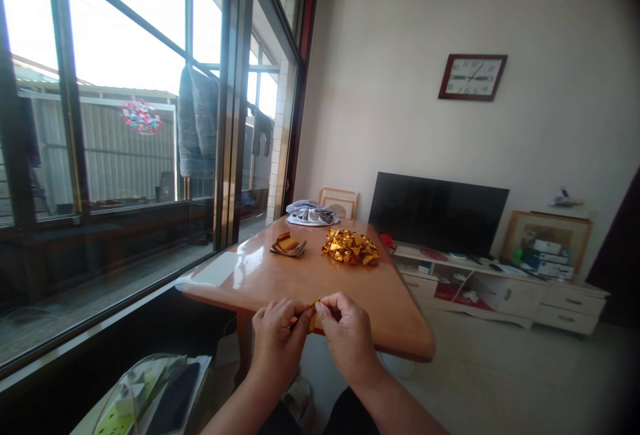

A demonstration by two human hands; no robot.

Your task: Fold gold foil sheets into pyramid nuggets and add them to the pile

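Between my hands is a small piece of gold foil paper (313,320), partly hidden by my fingers. My left hand (280,328) pinches it from one side, thumb and forefinger pressed together. From the other side my right hand (347,334) grips its upper edge with thumb and fingertips. Both hands are held just off the near edge of the wooden table (280,282). Beyond them on the tabletop lies a heap of folded gold foil pieces (351,247). Left of that heap is a small stack of flat gold foil sheets (289,245).
Folded cloth (311,213) lies at the table's far end. A television (439,212) stands on a white cabinet (515,298) to the right. Tall windows (130,148) run along the left. A power strip (120,408) and a dark phone-like slab (175,398) lie low at left.
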